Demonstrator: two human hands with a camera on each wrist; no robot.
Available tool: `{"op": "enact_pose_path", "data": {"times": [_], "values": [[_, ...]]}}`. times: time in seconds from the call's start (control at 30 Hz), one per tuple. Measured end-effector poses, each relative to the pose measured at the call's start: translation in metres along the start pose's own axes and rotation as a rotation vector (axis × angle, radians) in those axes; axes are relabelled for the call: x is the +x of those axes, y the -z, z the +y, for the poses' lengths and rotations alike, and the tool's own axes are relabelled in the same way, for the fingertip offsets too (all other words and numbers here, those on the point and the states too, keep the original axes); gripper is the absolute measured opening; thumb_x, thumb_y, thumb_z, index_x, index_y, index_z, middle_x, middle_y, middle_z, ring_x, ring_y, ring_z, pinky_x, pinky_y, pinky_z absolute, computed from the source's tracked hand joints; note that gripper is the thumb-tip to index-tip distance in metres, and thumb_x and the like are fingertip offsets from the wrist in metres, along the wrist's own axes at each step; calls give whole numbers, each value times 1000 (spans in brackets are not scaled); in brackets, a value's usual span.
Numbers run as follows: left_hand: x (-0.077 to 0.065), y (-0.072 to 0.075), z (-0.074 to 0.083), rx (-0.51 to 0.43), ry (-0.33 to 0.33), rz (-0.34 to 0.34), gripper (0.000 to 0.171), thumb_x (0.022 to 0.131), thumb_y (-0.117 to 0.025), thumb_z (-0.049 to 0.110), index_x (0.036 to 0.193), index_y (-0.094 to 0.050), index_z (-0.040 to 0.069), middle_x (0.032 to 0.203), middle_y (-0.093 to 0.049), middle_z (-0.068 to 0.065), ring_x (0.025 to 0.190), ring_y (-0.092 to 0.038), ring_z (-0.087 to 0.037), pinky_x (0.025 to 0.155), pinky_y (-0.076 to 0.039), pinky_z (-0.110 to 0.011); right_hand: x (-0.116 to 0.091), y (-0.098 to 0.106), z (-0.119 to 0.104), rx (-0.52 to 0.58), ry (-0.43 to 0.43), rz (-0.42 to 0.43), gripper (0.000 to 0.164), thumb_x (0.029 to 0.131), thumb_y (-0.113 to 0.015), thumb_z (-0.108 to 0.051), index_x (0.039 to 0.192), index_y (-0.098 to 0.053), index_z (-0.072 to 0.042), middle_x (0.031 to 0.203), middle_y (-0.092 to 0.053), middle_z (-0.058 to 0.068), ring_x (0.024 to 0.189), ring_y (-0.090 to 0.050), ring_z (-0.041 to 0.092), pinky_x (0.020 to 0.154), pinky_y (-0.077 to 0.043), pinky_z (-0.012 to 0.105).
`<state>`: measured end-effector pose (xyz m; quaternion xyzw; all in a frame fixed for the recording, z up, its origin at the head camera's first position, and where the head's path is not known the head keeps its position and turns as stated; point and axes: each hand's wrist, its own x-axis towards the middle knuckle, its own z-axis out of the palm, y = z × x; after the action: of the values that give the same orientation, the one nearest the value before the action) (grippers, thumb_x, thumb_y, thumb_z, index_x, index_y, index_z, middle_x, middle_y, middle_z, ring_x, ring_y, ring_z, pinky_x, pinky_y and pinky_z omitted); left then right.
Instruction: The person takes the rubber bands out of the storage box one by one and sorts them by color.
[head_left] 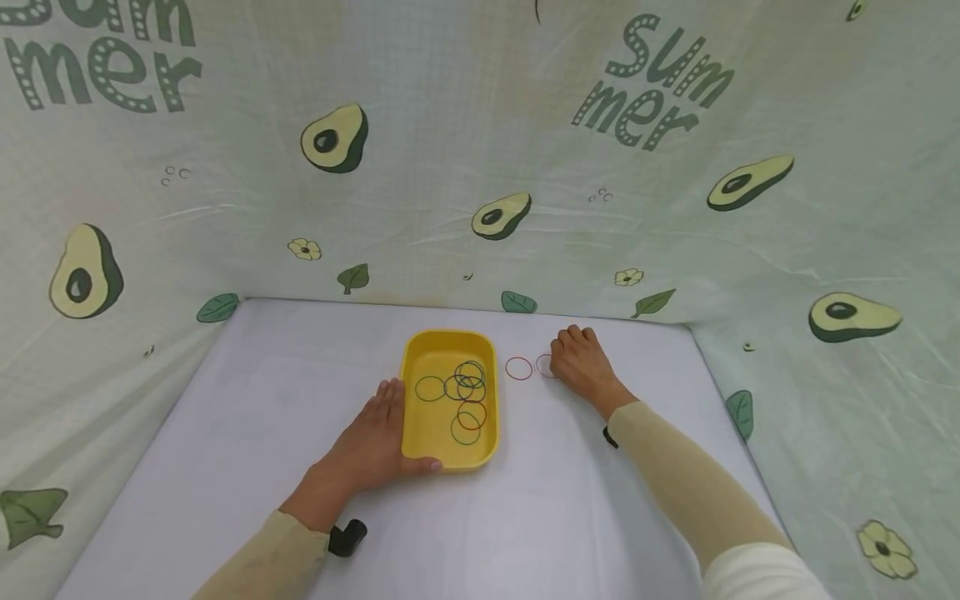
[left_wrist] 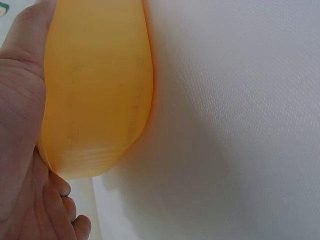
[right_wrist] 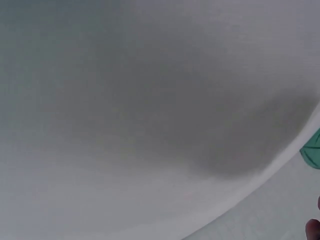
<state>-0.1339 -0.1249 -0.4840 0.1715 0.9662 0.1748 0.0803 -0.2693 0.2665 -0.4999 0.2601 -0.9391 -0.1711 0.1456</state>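
In the head view, one yellow tray (head_left: 426, 433) sits on my tabletop (head_left: 300, 367), close to the far edge and about midway between the far corners. My left hand (head_left: 375, 443) lies flattened against it, fingers straight along its left wall and thumb reaching round the near left corner to the near wall. Inside I count at least seven thin rings (head_left: 471, 385): one red, the rest green and blue; they overlap too much for a sure total. Outside, just right of the tray, are two more: a whole red ring (head_left: 519, 379) and a second reddish ring (head_left: 537, 364), partly hidden by my right hand (head_left: 582, 367). That hand's fingers look bent down there, toward the far edge, but I cannot tell whether they pinch the ring. I'd expect each ring to weigh almost nothing, bend easily and hug the surface, so I'd nip one side between fingertip and thumb tip. In the left wrist view, the tray's smooth wall rests against my palm and thumb; it seems light, fairly stiff plastic, easily slid, best steadied by wall and rim. The right wrist view shows only shaded tabletop, one green leaf (right_wrist: 312, 150) on the curtain (right_wrist: 265, 215), and a bit of my fingers at the lower right, no ring.
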Motion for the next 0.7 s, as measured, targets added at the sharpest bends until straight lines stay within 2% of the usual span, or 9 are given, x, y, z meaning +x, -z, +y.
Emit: {"op": "enact_pose_path", "data": {"times": [0.17, 0.3, 0.43, 0.6, 0.7], "values": [[-1, -1, 0, -8, 3, 2, 142, 79, -73, 80, 164, -6, -13, 173, -11, -31, 163, -11, -45, 130, -23, -57, -1, -4, -2, 22, -9, 1, 14, 98, -59, -2, 84, -56, -1, 86, -52, 12, 92, -48, 33, 88, -45, 48], [-2, -1, 0, -8, 8, -4, 142, 79, -73, 80, 164, -5, -12, 173, -10, -31, 163, -10, -44, 130, -22, -57, 0, -4, -2, 16, -16, 48, 14, 97, -59, -1, 84, -55, 0, 85, -52, 13, 90, -48, 34, 86, -44, 48], [-2, 0, 1, -6, 15, -6, 143, 79, -72, 81, 164, -4, -11, 174, -9, -30, 163, -9, -43, 131, -22, -56, 3, -1, -3, 7, -41, 108, 13, 101, -56, -3, 88, -56, 0, 89, -53, 13, 93, -50, 34, 88, -46, 49], [-1, 0, 1, 16, 15, -12, 144, 79, -70, 84, 165, -4, -11, 174, -9, -29, 163, -9, -43, 131, -22, -55, 14, 22, -18, 64, -65, 162, 14, 103, -64, -14, 103, -64, 0, 101, -58, 14, 104, -53, 35, 96, -48, 51], [0, 0, 1, 22, 18, -20, 144, 78, -70, 84, 165, -4, -10, 174, -9, -29, 163, -9, -43, 131, -23, -55, 27, 46, -35, 115, -26, 192, 20, 101, -71, -20, 111, -67, -4, 109, -61, 12, 111, -53, 33, 102, -47, 50]]}}
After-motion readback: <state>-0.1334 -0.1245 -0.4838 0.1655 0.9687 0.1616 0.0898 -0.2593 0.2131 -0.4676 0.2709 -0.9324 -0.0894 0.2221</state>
